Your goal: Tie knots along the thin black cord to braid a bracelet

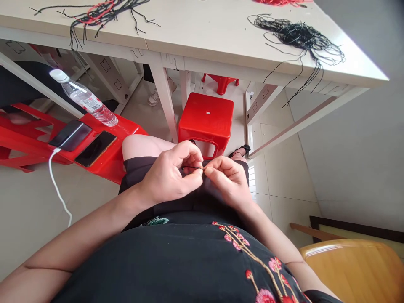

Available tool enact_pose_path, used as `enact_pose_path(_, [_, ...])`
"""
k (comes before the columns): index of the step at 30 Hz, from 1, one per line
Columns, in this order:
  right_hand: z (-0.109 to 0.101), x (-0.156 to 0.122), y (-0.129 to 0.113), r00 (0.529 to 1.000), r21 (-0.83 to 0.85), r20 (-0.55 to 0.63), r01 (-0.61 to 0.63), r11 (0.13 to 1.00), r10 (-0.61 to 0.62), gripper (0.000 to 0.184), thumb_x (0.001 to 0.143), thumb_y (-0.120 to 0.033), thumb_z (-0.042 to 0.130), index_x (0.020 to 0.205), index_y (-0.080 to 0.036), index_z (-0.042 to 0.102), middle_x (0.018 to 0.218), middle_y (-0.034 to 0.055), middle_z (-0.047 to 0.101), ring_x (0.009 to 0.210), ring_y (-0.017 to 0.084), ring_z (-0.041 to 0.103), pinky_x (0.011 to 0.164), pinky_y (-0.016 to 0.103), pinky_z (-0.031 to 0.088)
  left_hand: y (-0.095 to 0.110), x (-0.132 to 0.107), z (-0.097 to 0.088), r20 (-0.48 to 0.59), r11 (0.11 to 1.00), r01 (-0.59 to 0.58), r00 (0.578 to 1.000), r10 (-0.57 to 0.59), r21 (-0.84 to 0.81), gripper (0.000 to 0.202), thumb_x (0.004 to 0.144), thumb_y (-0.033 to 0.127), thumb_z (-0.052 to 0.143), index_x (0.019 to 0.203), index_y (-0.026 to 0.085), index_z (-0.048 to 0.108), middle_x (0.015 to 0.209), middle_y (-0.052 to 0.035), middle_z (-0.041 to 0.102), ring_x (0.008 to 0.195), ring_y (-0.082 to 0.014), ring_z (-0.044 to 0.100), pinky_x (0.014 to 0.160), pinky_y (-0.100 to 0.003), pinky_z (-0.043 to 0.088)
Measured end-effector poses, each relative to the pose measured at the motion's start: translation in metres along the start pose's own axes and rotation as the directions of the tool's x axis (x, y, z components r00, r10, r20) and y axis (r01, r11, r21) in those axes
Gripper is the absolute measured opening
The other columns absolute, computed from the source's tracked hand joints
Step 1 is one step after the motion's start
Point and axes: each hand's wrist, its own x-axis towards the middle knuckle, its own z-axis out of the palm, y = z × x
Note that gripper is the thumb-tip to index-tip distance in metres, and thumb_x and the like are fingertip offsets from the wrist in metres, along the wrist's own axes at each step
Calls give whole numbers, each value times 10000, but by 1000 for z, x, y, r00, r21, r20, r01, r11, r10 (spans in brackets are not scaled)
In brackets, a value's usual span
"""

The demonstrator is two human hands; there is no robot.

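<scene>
My left hand (170, 176) and my right hand (227, 181) are held close together above my lap, over a black skirt (186, 202). Between the fingertips of both hands runs a short, thin black cord (193, 167). Its ends are lost among my fingers. A bundle of tangled black cords (299, 38) lies on the right of the pale table (195, 35), well beyond my hands, and a black and red cord bundle (101, 14) lies at its far left.
A red plastic stool (206, 120) stands under the table. To my left, a red stool (94, 147) holds a water bottle (85, 99) and several phones, with a white charging cable (55, 181) hanging down. A wooden chair (353, 269) is at lower right.
</scene>
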Motion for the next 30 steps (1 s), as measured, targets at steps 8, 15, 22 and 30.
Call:
enact_pose_path(8, [1, 2, -1, 996, 118, -10, -91, 989, 92, 163, 747, -317, 649, 736, -178, 565, 522, -55, 520, 415, 49, 389, 400, 193, 304, -2, 2, -5, 20, 955, 201, 979, -202, -219, 90, 713, 192, 621, 778, 160, 566, 731, -1, 614, 656, -100, 592, 637, -224, 524])
enact_pose_path(15, [0, 0, -6, 997, 20, -15, -80, 997, 81, 202, 758, -352, 648, 712, -180, 552, 528, -37, 552, 419, 56, 426, 394, 192, 327, -1, 0, -6, 57, 957, 203, 979, -195, -207, 65, 728, 180, 609, 789, 163, 593, 723, -6, 632, 649, -101, 599, 609, -208, 527])
enact_pose_path(22, [1, 0, -4, 1000, -23, -9, -27, 999, 27, 165, 781, -338, 619, 767, -188, 554, 557, -30, 572, 446, 70, 464, 429, 205, 360, -3, 1, -4, 6, 955, 209, 977, -212, -209, 70, 725, 199, 624, 768, 159, 587, 720, -4, 640, 652, -108, 612, 626, -223, 537])
enact_pose_path(30, [3, 1, -3, 998, -117, -37, 39, 992, -44, 111, 764, -248, 586, 689, -182, 537, 567, -39, 523, 477, 63, 410, 452, 203, 341, -2, -2, -2, 3, 966, 163, 986, -165, -199, 88, 733, 160, 611, 818, 168, 630, 763, -7, 673, 696, -108, 639, 675, -217, 550])
